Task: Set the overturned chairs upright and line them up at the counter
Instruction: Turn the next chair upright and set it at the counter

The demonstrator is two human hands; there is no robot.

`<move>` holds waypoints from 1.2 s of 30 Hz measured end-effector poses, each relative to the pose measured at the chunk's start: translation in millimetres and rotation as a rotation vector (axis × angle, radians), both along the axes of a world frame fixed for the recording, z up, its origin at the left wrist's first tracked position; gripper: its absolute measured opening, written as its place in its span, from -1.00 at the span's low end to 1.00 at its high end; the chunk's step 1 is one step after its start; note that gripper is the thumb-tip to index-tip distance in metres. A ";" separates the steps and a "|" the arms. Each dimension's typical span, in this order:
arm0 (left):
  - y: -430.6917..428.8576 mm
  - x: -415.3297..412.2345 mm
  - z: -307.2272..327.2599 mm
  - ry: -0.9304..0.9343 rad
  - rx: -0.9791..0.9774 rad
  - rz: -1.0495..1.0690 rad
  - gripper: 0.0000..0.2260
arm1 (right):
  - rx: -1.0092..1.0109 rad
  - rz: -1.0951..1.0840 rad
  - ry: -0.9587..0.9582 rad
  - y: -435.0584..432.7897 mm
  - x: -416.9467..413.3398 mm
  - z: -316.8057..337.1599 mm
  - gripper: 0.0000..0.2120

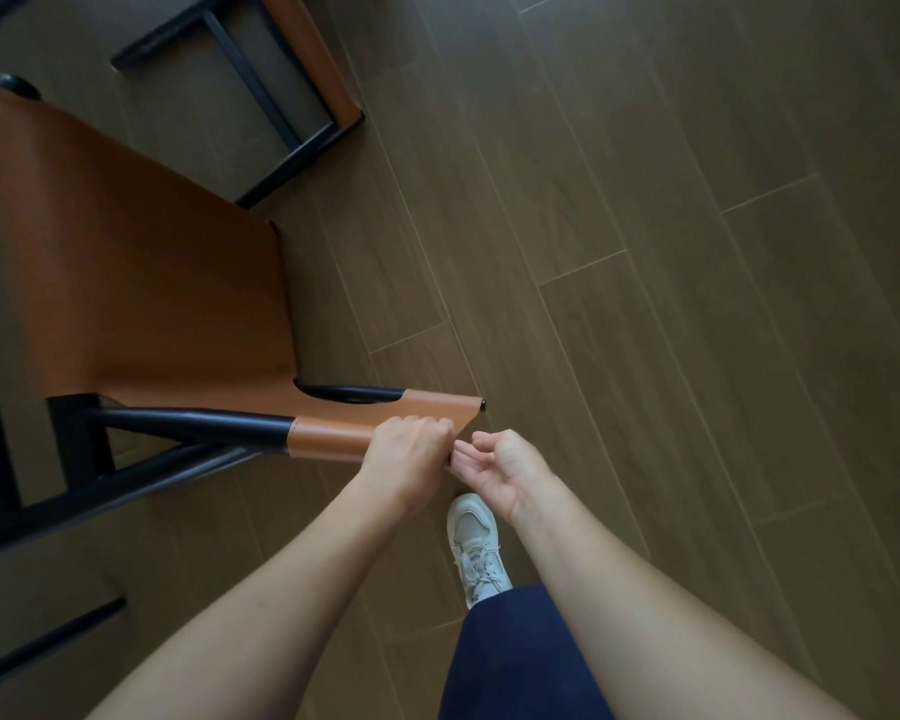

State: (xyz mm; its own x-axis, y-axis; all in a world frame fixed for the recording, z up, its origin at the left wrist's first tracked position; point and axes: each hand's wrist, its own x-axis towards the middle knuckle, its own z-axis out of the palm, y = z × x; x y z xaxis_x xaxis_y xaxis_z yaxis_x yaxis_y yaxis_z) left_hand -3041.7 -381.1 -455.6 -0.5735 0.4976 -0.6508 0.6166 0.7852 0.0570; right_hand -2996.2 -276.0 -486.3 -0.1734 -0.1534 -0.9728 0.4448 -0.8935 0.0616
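Our left hand grips the chair by its leather-wrapped rail, whose length runs off that hand's left; our right hand hovers open just beside.

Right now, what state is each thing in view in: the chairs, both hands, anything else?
near chair: held by its leather-wrapped rail; fully upright or not, cannot tell.
far chair: apart from both hands; upright or overturned, cannot tell.
left hand: grips the near chair's rail.
right hand: palm up, fingers loosely curled, holding nothing, beside the left hand.
white shoe: flat on the floor.
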 end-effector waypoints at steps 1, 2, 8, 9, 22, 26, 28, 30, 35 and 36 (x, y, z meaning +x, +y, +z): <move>-3.2 0.2 4.9 -0.001 0.006 0.005 -0.91 | -0.006 -0.005 -0.012 -3.4 0.9 2.6 -0.79; -6.0 -0.2 9.8 0.003 0.014 0.007 -0.92 | -0.016 -0.007 -0.018 -6.8 1.6 5.2 -0.82; -19.5 -1.5 54.4 0.035 0.037 0.012 -0.90 | -0.064 0.055 -0.033 -29.4 1.7 29.8 -0.85; -22.2 -1.3 64.0 0.045 0.047 0.012 -0.91 | -0.071 0.055 -0.022 -31.5 1.8 36.6 -0.78; -48.9 -32.8 245.0 0.123 0.224 0.205 -0.86 | 0.006 0.111 0.132 -39.8 -50.5 171.4 -0.81; -72.6 -48.4 284.6 0.139 0.314 0.326 -0.94 | 0.004 0.164 0.251 -50.1 -73.3 213.9 -0.82; -87.7 -56.0 300.2 0.155 0.356 0.382 -0.89 | 0.022 0.188 0.281 -60.0 -86.8 231.7 -0.85; -104.9 -61.6 315.7 0.175 0.390 0.427 -0.86 | 0.040 0.211 0.291 -70.9 -100.8 249.9 -0.86; -143.6 -74.5 342.5 0.246 0.390 0.478 -0.83 | 0.018 0.291 0.323 -96.7 -125.2 293.1 -0.80; -152.9 -77.2 349.1 0.248 0.401 0.487 -0.82 | -0.001 0.296 0.338 -103.4 -129.0 303.1 -0.79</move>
